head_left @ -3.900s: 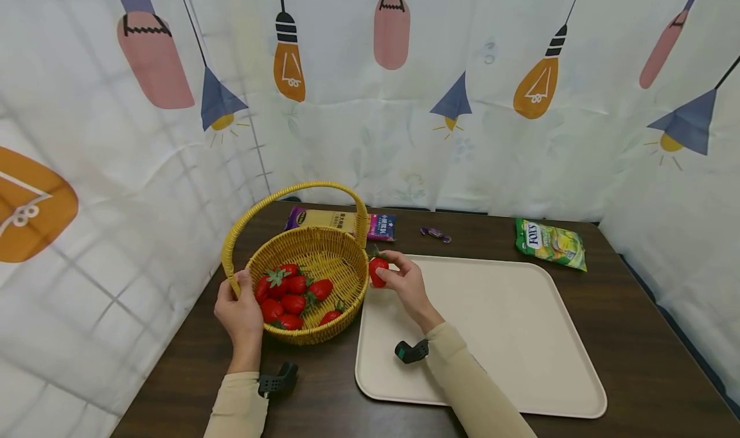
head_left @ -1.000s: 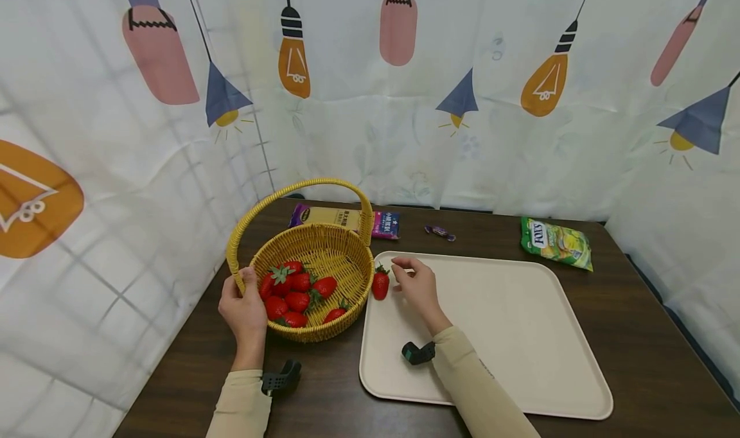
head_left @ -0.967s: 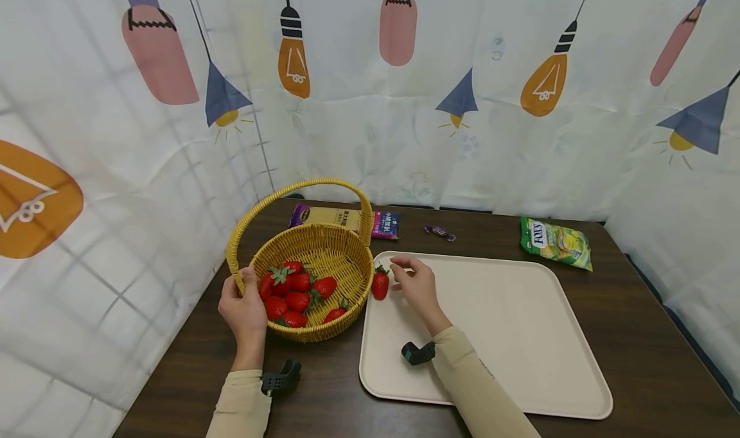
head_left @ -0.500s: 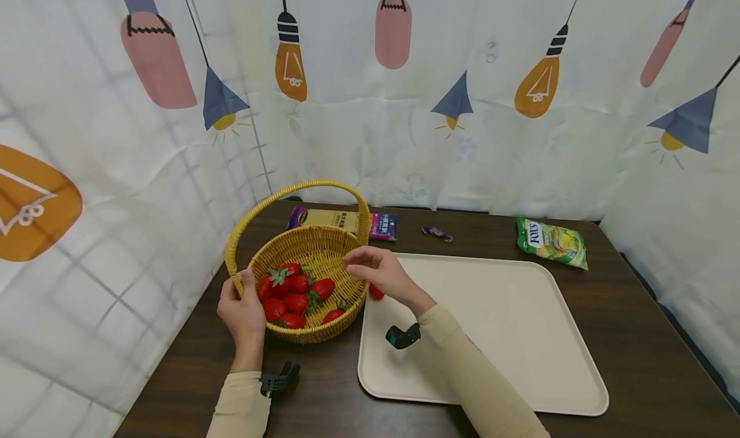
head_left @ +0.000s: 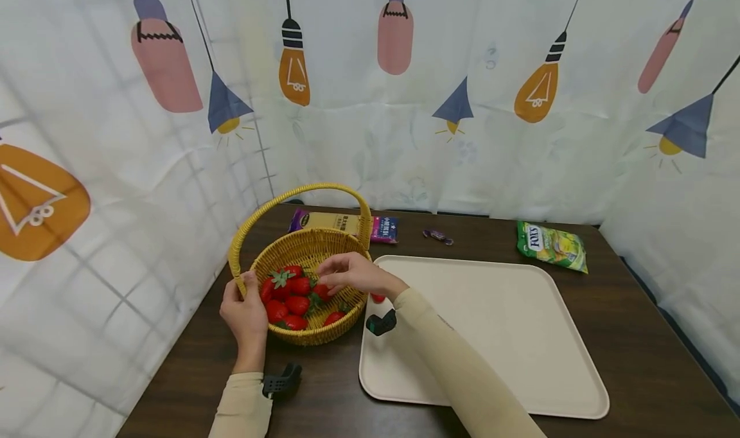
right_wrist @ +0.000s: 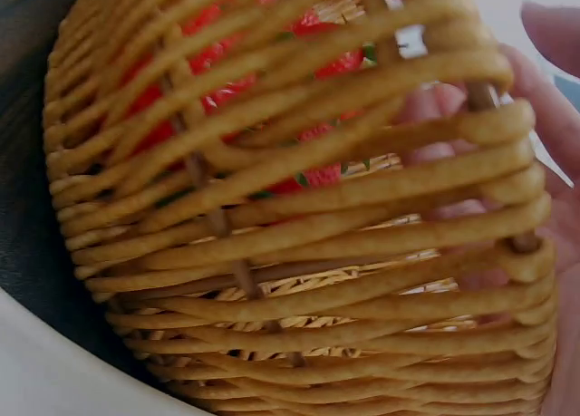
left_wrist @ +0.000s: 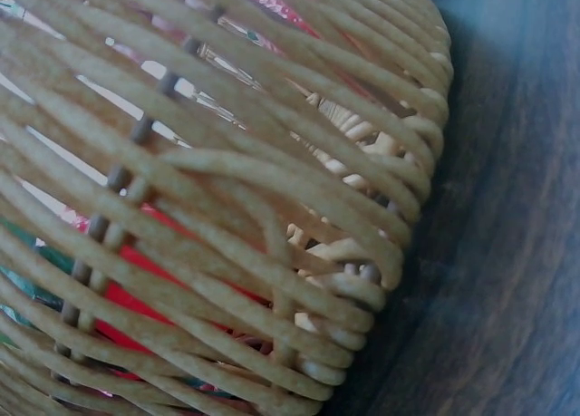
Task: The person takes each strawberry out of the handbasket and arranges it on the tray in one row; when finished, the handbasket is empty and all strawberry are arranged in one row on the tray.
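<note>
My left hand (head_left: 245, 304) grips the yellow wicker basket (head_left: 263, 331) at its left side, where the handle meets the rim. Several red strawberries (head_left: 297, 306) with green leaves lie inside, mostly toward the left. My right hand (head_left: 354, 273) reaches over the right rim into the basket, fingers bent and apart over a strawberry (head_left: 322, 291) that they partly cover. One strawberry (head_left: 378, 298) lies on the cream tray (head_left: 485, 335), mostly hidden behind the right wrist. Through the weave (right_wrist: 299, 189) in the right wrist view, red fruit and parts of the fingers show.
Behind the basket lies a purple and yellow snack packet (head_left: 341, 222). A small purple wrapped candy (head_left: 437, 237) is beyond the tray, and a green candy bag (head_left: 552, 246) sits at the back right. Everything rests on a dark wooden table (head_left: 653, 361) before a patterned curtain.
My right hand set a strawberry on the tray's left edge and released it, then moved left over the rim into the basket. The left hand keeps its grip on the basket.
</note>
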### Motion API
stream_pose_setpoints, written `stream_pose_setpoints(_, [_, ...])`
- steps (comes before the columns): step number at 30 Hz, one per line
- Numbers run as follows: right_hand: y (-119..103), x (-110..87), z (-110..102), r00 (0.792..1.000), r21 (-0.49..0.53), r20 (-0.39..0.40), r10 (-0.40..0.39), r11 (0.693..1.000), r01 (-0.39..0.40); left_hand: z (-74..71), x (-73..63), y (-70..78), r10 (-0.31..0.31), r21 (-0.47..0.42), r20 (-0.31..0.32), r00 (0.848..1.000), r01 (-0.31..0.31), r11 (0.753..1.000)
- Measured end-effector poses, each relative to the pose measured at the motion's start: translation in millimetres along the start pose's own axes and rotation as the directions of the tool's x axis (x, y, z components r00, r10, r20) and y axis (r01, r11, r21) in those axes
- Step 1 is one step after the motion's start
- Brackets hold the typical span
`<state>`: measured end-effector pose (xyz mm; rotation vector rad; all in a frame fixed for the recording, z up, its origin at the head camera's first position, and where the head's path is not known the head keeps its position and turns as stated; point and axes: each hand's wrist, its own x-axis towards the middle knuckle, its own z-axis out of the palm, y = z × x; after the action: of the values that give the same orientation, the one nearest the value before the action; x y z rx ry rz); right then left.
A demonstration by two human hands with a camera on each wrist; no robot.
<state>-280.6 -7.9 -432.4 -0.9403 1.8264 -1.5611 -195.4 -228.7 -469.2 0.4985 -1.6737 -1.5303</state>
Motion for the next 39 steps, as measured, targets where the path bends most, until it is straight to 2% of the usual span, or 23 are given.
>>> stream_pose_setpoints(3, [0.2,3.4,-2.3,0.996,-0.047,0.076,0.037,0.998,-0.033,0.8,2.6,-5.7,0.002,0.001,-0.009,1.0,-0.002,1.0])
stream_pose_setpoints(6, [-2.1,5.8,-3.0,0.98,-0.112,0.173,0.095,0.991,-0.077,1.2,2.9,-7.7,0.019,0.001,-0.018,1.0,-0.019,1.0])
stream_pose_setpoints(9, [-5.8,7.6,-2.1,0.948,-0.168,0.276,0.161,0.979,-0.118,1.2,2.5,-8.1,0.04,0.009,-0.026,0.999,-0.039,0.999])
stream_pose_setpoints(13, [-7.8,11.2,-0.7,0.894,-0.247,0.374,0.245,0.956,-0.159,0.8,2.0,-9.0,0.052,0.024,-0.033,0.998,-0.051,0.998])
stream_pose_setpoints(16, [-5.9,14.2,-0.1,0.86,-0.293,0.422,0.288,0.941,-0.171,0.5,1.7,-9.5,0.058,0.033,-0.03,0.998,-0.057,0.998])
stream_pose_setpoints(19, [-5.1,16.1,0.3,0.837,-0.332,0.451,0.311,0.929,-0.166,0.6,1.2,-9.3,0.06,0.032,-0.023,0.998,-0.059,0.998])
stream_pose_setpoints(31, [-4.6,20.6,8.1,0.819,-0.414,0.475,0.322,0.903,-0.115,2.0,1.7,-7.3,0.084,0.028,-0.035,0.996,-0.083,0.996])
stream_pose_setpoints(36, [-1.6,21.7,12.2,0.826,-0.431,0.466,0.319,0.896,-0.103,1.9,1.5,-8.0,0.083,0.041,-0.044,0.996,-0.081,0.996])
stream_pose_setpoints(39, [-0.8,21.7,13.1,0.842,-0.419,0.448,0.299,0.903,-0.097,1.9,1.8,-8.4,0.085,0.046,-0.046,0.995,-0.083,0.995])
